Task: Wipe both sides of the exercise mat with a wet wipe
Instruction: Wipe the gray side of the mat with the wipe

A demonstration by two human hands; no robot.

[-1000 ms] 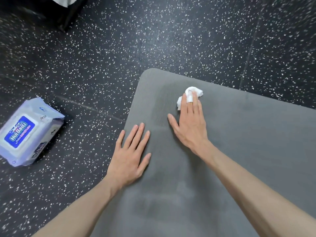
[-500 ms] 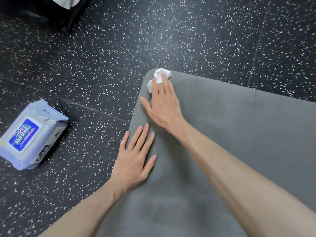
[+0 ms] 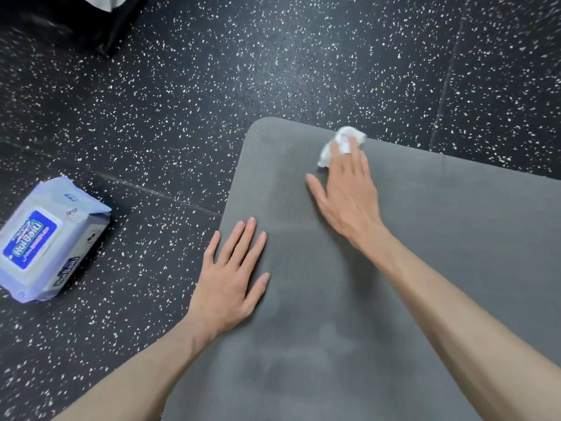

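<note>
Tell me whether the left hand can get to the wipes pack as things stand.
Probably yes. The left hand rests flat on the mat edge, holding nothing, and only bare floor lies between it and the wipes pack on its left.

We saw two bare forearms ending in the left hand (image 3: 229, 284) and the right hand (image 3: 349, 196). No sleeve, watch, ring or glove showed on either. The fingernails were short and unpainted, the wrists slim.
</note>
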